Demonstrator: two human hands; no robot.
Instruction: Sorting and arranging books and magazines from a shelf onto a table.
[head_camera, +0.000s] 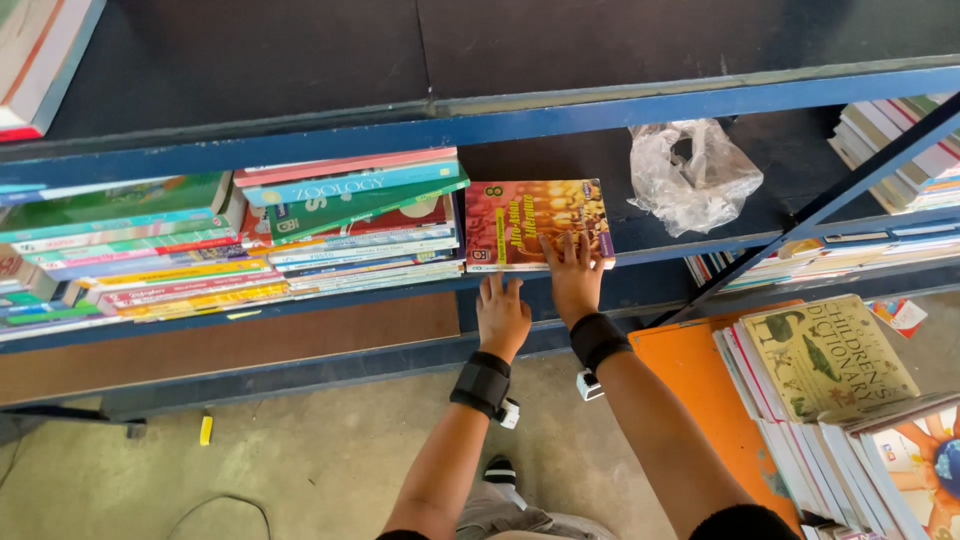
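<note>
- The red-and-yellow paperback (537, 224) lies flat on the blue shelf (700, 248), just beside a book stack (350, 225).
- Right hand (574, 278) rests fingers spread on its cover; left hand (501, 312) touches the shelf edge below, grip apparently loose.
- Probably light, slightly flexible, glossy; best held by the near edge.

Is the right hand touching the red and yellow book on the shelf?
Touching. The head view shows the right hand lying flat with its fingers on the cover of the red and yellow book.
</note>
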